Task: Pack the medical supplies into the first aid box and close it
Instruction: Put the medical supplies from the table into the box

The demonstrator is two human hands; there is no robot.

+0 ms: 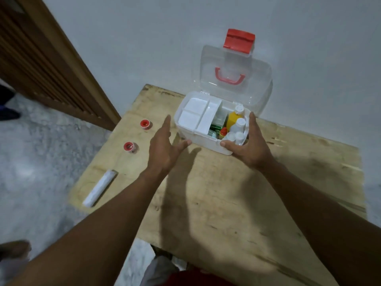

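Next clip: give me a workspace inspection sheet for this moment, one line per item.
Surface: worn wooden table, against a white wall.
Job's things: first aid box open, lid upright; white tray over its left part, bottles at the right. Two red-capped rolls and a white wrapped roll lie outside, to the left.
Clutter: nothing seen.
Grips: left hand open, beside the box; right hand open, at its right corner.
Cables: nothing seen.
Surroundings: wooden door, speckled floor.

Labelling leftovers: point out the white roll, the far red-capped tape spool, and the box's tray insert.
white roll [100, 188], head view, middle of its wrapped length
far red-capped tape spool [145, 123], head view, red top face
tray insert [198, 114], head view, left compartment floor
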